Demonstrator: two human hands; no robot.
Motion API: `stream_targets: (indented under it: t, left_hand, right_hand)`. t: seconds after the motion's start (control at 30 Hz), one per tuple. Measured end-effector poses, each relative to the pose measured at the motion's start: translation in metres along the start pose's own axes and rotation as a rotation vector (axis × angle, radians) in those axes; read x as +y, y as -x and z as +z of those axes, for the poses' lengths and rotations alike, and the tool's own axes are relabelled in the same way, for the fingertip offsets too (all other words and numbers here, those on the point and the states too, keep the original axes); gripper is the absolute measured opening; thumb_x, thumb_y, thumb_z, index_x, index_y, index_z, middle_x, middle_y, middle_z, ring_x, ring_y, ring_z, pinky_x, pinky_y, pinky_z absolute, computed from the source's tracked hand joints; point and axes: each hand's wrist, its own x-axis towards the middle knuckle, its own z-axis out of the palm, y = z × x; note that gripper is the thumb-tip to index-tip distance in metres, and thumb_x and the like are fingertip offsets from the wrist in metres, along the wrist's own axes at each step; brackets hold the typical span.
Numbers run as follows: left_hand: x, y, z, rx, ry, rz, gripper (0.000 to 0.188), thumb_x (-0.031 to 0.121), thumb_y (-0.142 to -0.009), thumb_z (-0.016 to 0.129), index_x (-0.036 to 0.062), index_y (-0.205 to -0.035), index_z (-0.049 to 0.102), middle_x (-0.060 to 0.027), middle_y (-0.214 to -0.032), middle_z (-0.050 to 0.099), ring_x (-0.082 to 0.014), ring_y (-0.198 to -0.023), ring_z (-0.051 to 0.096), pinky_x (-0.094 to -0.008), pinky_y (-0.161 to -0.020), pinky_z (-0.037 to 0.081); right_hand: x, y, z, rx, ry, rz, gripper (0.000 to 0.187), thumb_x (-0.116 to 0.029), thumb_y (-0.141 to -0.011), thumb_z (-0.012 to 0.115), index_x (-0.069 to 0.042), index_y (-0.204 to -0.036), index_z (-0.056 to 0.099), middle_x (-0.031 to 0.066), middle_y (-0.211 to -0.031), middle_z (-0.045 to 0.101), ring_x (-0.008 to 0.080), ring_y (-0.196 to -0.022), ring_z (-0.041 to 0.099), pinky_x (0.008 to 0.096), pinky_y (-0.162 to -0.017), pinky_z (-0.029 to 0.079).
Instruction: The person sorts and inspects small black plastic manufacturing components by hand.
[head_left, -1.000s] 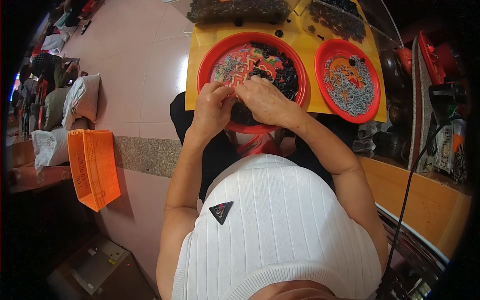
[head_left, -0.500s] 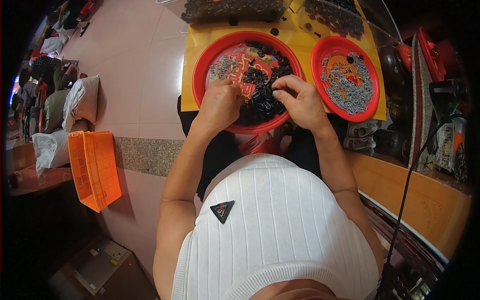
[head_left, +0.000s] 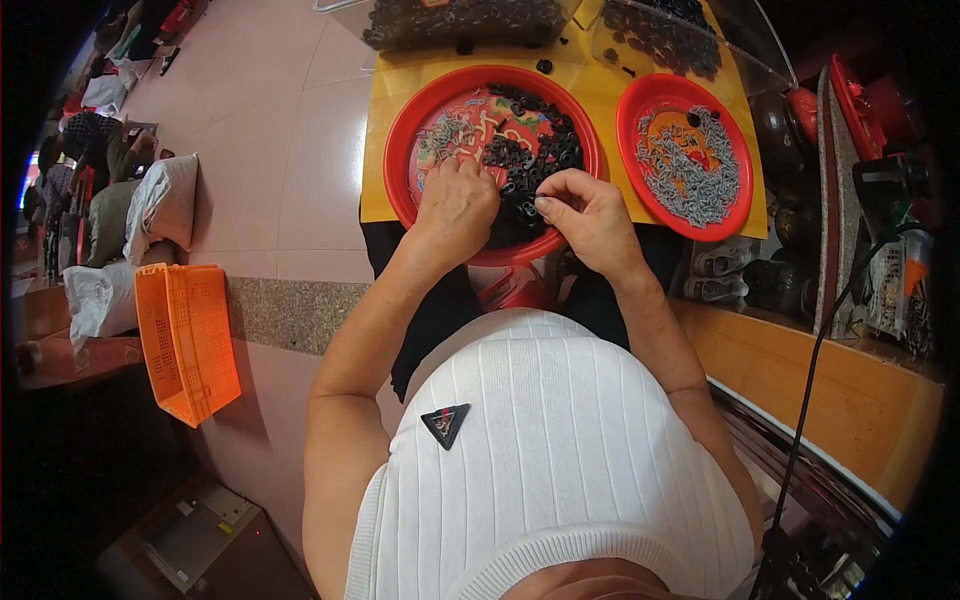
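Our left hand curls, grip hidden, on the black parts in the red tray; right fingers pinch one, which could slip and scatter

One head-worn fisheye view looks steeply down, close over the lap (edges bent, seemingly darkened).
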Motion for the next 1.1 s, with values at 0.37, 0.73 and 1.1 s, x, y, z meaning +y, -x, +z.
stream_targets:
  t: [0.37, 0.73, 1.1]
  left_hand:
    - [-0.006, -0.001, -0.001, 0.09, 0.116, 0.05, 0.017, 0.0, -0.06, 0.054, -0.0043, -0.076, 0.055, -0.0187, -0.078, 0.055, -0.032, -0.072, 0.053, -0.0392, -0.063, 0.043]
    - [0.009, 0.034, -0.015, 0.239, 1.594, -0.455, 0.008, -0.005, -0.081, 0.05, -0.0008, -0.086, 0.054, -0.0067, -0.077, 0.056, -0.0141, -0.071, 0.055, -0.0254, -0.06, 0.045]
    - [0.023, 0.044, -0.009, 0.336, 2.435, -0.615, 0.009, 0.007, -0.079, 0.058, 0.0027, -0.087, 0.057, -0.0053, -0.077, 0.058, -0.0157, -0.069, 0.055, -0.0307, -0.065, 0.046]
  right_hand:
    - [0.001, 0.002, 0.001, 0.014, -0.08, 0.037, 0.009, -0.003, -0.077, 0.058, 0.002, -0.084, 0.056, 0.0009, -0.071, 0.056, 0.0064, -0.065, 0.052, 0.02, -0.059, 0.043]
    - [-0.009, 0.004, 0.014, -0.054, -0.487, 0.163, 0.011, -0.002, -0.079, 0.055, 0.002, -0.09, 0.055, 0.004, -0.076, 0.058, 0.0082, -0.064, 0.057, 0.0183, -0.055, 0.046]
    - [-0.033, 0.019, 0.045, -0.008, -0.407, 0.138, 0.009, -0.001, -0.079, 0.055, 0.001, -0.089, 0.056, 0.0035, -0.073, 0.058, 0.0076, -0.063, 0.058, 0.0191, -0.054, 0.049]
